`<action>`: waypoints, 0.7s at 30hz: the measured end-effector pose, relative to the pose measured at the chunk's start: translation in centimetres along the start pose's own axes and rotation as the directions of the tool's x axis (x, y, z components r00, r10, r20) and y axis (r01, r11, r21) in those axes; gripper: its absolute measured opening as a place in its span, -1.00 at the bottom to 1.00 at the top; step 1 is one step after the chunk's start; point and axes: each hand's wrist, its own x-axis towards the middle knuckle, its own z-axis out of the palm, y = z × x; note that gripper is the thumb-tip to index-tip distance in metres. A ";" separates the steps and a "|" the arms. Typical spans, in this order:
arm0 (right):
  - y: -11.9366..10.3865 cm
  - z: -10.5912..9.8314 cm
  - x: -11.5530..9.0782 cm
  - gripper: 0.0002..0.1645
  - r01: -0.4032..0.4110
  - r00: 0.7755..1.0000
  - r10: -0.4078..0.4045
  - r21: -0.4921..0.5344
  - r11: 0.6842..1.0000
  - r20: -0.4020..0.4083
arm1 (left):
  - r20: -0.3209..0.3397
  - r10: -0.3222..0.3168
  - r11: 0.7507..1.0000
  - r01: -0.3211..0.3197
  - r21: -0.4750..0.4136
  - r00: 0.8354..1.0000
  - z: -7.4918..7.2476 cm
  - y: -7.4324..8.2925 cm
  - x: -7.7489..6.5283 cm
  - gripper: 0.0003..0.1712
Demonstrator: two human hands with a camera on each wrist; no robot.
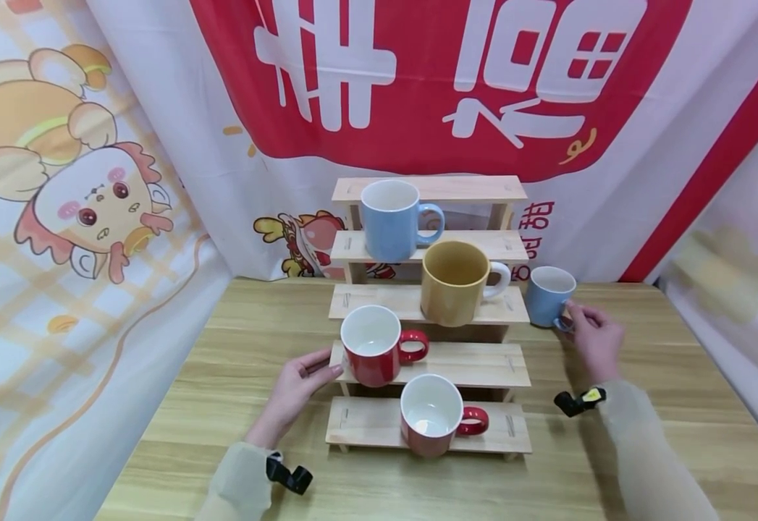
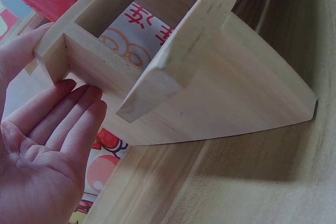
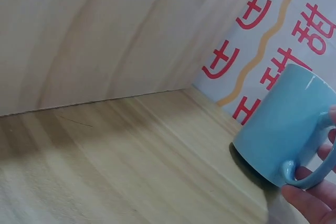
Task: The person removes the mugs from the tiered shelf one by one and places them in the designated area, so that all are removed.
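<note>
A light blue mug (image 1: 550, 297) is at the right side of a stepped wooden rack (image 1: 483, 362). My right hand (image 1: 596, 339) pinches its handle; in the right wrist view a shadow lies under the mug's base (image 3: 273, 129), and I cannot tell whether it touches the table. At the rack's left end, my left hand (image 1: 300, 383) holds the end of the second step from the bottom, thumb above and fingers below. On that step stands a red mug (image 1: 372, 354) with a white inside, close to my left fingertips.
Higher on the rack stand a larger light blue mug (image 1: 392, 224) and a tan mug (image 1: 453, 286) with a white handle. A red-handled mug (image 1: 431, 416) is on the lowest step. Printed cloth (image 1: 274, 195) hangs behind the wooden table (image 1: 222, 376) and along its sides.
</note>
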 end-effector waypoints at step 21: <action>2.1 0.8 -1.3 -0.62 0.010 0.998 0.002 0.169 0.986 -0.066 | -0.029 -0.001 1.000 0.001 -0.007 1.000 0.2 0.1 -0.1 -0.43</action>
